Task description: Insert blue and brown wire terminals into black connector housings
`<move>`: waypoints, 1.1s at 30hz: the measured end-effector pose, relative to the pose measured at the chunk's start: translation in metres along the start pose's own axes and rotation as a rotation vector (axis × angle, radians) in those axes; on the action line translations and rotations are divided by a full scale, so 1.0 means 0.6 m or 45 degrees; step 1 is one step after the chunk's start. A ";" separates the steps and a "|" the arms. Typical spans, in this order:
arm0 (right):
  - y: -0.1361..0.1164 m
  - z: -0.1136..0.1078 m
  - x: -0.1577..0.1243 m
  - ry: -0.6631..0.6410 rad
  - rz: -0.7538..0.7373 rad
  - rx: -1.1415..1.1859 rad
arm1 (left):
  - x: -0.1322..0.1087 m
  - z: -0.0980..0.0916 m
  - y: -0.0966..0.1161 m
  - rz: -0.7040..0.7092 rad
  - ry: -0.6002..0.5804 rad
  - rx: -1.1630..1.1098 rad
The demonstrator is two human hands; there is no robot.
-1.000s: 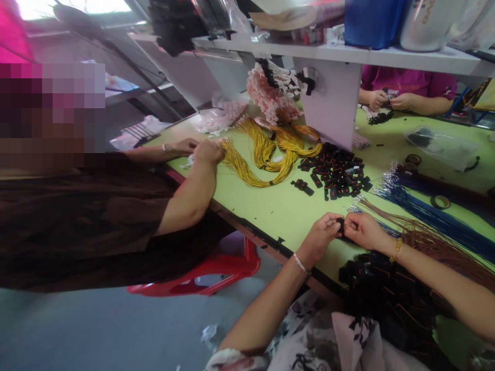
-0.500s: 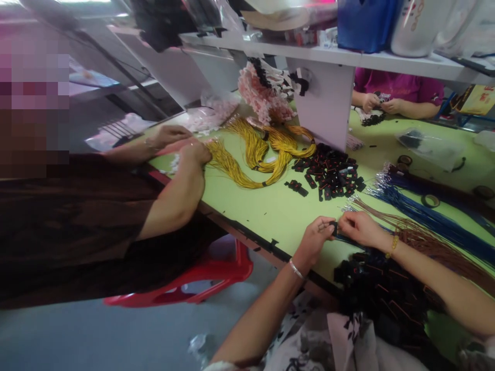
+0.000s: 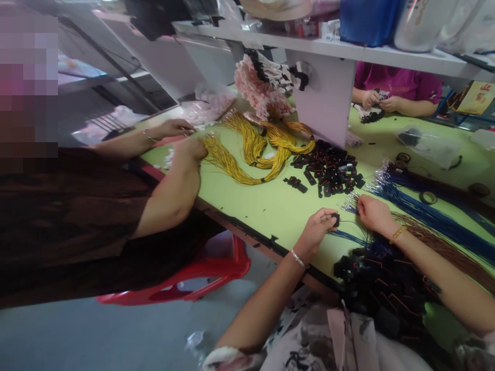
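My left hand (image 3: 317, 226) pinches a small black plastic connector housing (image 3: 336, 220) above the table's near edge. Thin blue and dark wires (image 3: 350, 236) trail to the right from beside it. My right hand (image 3: 374, 214) is closed, its fingertips at the silver-tipped ends (image 3: 350, 200) of a bunch of wires; what is between them is too small to make out. Brown wires (image 3: 429, 237) run under and beyond my right wrist. A heap of black housings (image 3: 332, 170) lies farther back, and a pile of black parts with orange lines (image 3: 386, 288) sits close to me.
Blue wire bundles (image 3: 421, 211) and a tape roll (image 3: 428, 198) lie to the right. Yellow wire bundles (image 3: 251, 154) lie at left, beside a co-worker's arms (image 3: 178, 175). A shelf (image 3: 309, 47) overhangs the table. Another person's hands (image 3: 381, 100) work opposite. A red stool (image 3: 216, 275) stands below.
My right hand has moved away from the left, up and to the right, to the wire ends. My left hand still holds the black housing. The co-worker's far hand has shifted slightly.
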State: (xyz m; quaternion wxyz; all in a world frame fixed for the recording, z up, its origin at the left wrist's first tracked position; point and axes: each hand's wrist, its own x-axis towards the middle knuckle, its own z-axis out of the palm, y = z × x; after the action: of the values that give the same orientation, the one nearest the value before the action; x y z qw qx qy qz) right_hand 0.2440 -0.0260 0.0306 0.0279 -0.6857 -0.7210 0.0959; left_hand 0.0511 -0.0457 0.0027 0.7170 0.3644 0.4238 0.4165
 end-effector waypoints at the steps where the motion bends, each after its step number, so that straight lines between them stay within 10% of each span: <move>1: 0.001 -0.002 -0.001 0.012 -0.012 0.050 | 0.001 0.002 0.000 0.000 0.001 -0.025; 11: -0.004 -0.007 -0.026 0.014 -0.286 0.891 | 0.014 0.032 -0.010 -0.057 -0.066 -0.370; 33: -0.009 0.001 -0.035 -0.093 -0.247 0.825 | 0.014 0.033 -0.014 -0.087 -0.172 -0.412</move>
State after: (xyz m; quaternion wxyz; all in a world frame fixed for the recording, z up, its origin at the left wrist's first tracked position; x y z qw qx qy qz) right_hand 0.2398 -0.0470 0.0332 0.2276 -0.5654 -0.7156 0.3412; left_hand 0.0738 -0.0446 0.0000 0.8069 0.2569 0.3142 0.4291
